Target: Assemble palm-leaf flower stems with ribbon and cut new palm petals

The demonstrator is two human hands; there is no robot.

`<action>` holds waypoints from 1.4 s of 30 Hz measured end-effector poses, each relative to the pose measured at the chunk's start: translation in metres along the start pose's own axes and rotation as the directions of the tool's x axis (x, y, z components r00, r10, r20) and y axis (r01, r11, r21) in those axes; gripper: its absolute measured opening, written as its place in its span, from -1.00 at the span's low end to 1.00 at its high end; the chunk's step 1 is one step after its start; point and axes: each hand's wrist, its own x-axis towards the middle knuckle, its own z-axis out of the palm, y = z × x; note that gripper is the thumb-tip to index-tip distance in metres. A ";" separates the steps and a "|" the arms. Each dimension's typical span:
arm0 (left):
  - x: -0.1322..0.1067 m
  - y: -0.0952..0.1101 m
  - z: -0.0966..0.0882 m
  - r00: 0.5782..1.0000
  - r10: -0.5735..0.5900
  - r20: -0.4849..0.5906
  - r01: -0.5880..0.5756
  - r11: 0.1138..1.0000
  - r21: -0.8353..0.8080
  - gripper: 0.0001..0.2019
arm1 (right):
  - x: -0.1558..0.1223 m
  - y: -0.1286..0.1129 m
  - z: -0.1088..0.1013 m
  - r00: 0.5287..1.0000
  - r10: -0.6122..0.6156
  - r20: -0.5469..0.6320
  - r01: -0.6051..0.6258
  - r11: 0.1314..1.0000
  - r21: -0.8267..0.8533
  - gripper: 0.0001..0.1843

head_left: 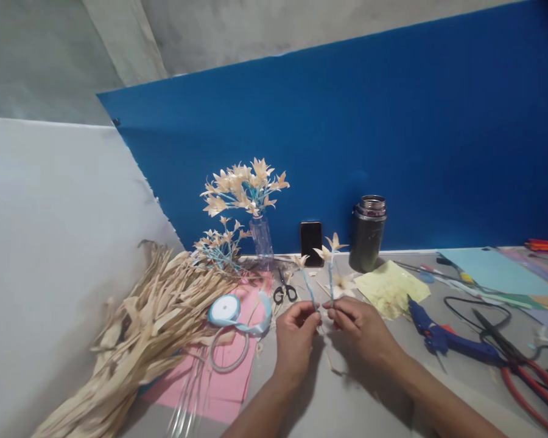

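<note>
My left hand point(295, 334) pinches the base of a thin blue-wrapped stem point(309, 286) topped by a small cream dried-leaf flower point(300, 260). My right hand point(358, 325) pinches a second blue stem point(331, 283) that carries a larger cream flower point(331, 246). Both hands meet close together over the grey table point(347, 401), fingers closed on the stems, which stand nearly upright.
A pile of dried leaves point(137, 340) lies at left, with a light blue ribbon roll point(224, 309) on pink paper point(228, 377). A vase of finished flowers point(249, 198), black scissors point(284, 291), a phone point(311, 242), a dark flask point(368, 232), yellow paper point(390, 289), a blue glue gun point(432, 331) and red-handled shears point(525, 377) surround the hands.
</note>
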 end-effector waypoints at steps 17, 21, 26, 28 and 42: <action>-0.008 0.011 0.002 0.992 0.073 -0.102 -0.079 0.995 -0.060 -0.94 | -0.004 -0.007 0.008 0.984 0.051 0.170 -0.064 0.996 0.070 -0.60; -0.007 0.016 0.002 0.997 0.011 -0.077 -0.024 0.986 -0.167 -0.91 | -0.005 -0.009 0.011 0.982 0.060 0.180 -0.070 0.996 0.049 -0.60; -0.005 0.016 0.001 0.994 -0.041 -0.102 0.016 0.973 -0.232 -0.87 | -0.007 -0.010 0.014 0.980 0.032 0.195 -0.040 0.998 0.038 -0.61; -0.004 0.014 0.001 0.995 -0.061 -0.080 0.036 0.960 -0.279 -0.85 | -0.007 -0.010 0.014 0.978 0.015 0.209 -0.023 0.999 0.037 -0.62; -0.002 0.020 -0.007 0.999 -0.021 -0.050 0.005 0.953 -0.303 -0.79 | -0.009 -0.008 0.011 0.972 0.005 0.237 -0.012 1.000 0.028 -0.63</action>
